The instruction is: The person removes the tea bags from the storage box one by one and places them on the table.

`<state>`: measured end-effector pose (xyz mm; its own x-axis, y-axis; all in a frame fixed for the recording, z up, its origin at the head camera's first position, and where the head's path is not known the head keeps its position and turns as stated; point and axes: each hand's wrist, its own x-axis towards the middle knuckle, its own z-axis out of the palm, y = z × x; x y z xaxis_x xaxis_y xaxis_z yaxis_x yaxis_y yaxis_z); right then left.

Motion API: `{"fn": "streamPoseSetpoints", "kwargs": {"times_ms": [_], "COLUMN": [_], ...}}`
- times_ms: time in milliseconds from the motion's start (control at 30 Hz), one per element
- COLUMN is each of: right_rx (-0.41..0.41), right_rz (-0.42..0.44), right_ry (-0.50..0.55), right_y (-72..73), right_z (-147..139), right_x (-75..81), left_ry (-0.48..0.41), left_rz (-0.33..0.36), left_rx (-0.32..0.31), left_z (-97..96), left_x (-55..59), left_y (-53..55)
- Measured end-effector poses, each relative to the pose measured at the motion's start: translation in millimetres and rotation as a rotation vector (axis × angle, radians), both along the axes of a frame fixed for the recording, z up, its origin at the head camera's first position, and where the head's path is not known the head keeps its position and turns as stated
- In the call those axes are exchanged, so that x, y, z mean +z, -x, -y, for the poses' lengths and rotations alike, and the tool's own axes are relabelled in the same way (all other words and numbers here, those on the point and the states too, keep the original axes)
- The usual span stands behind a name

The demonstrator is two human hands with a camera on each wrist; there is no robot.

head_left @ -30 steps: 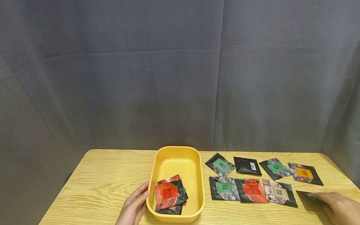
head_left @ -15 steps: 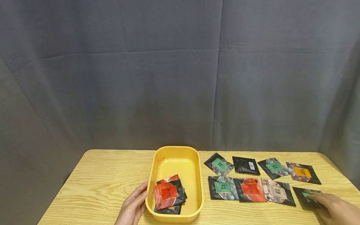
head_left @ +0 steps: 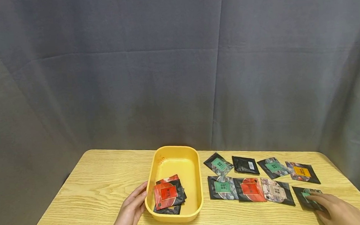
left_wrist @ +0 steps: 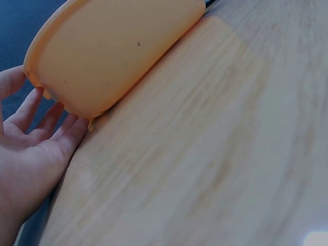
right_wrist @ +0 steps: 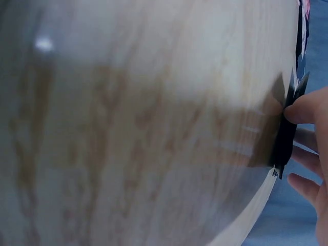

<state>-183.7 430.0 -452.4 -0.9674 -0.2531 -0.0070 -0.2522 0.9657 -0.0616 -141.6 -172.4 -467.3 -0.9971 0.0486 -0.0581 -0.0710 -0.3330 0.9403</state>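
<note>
My left hand (head_left: 131, 209) rests its fingers against the left outer side of a yellow plastic bin (head_left: 195, 209). In the left wrist view the fingertips touch the bin's corner just under its rim. Inside the bin several flat sachets lie in a loose pile, topped by a red-and-black sachet (head_left: 168, 194). At the table's right, my right hand (head_left: 340, 210) pinches a black sachet with a green label (head_left: 302, 196). The right wrist view shows this dark sachet edge-on, low over the tabletop, with the thumb on its near side and fingers behind; its right part is hidden under the hand.
Several sachets lie in two rows right of the bin. The back row includes a plain black sachet (head_left: 245, 165) and an orange-labelled one (head_left: 302, 172); a beige-labelled sachet (head_left: 278, 192) is beside the right hand. A grey curtain (head_left: 177, 74) hangs behind the wooden table (head_left: 89, 199).
The sachet in the right hand has tipped flatter, so more of its green label shows, and the hand has shifted slightly left. The left hand and bin hold their places.
</note>
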Motion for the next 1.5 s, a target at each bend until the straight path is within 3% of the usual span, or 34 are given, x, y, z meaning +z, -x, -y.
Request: {"fn": "streamPoseSetpoints", "kwargs": {"times_ms": [267,533,967,1267,1500], "right_rx": [-0.028,0.033,0.023,0.052,0.120], "right_rz": [0.049,-0.001,0.000,-0.085,-0.183], "right_ry": [-0.012,0.019,-0.011,0.007,0.024], "right_y": [-1.0,-5.1,-4.7,-9.7,-13.6], "right_z": [3,0,7,12,19], "right_x": [3.5,2.9,4.8,8.2,9.1], "left_ry": [-0.001,0.006,0.004,0.027,-0.009], "left_rz": [0.002,0.001,-0.003,-0.020,0.016], "left_rx": [0.018,0.016,0.012,-0.004,0.012], "left_z": [-0.5,-1.3,-1.8,-0.4,-0.5], "left_x": [-0.2,0.2,-0.6,-2.0,0.0], "left_y": [-0.9,-1.0,-0.8,0.2,0.6]}}
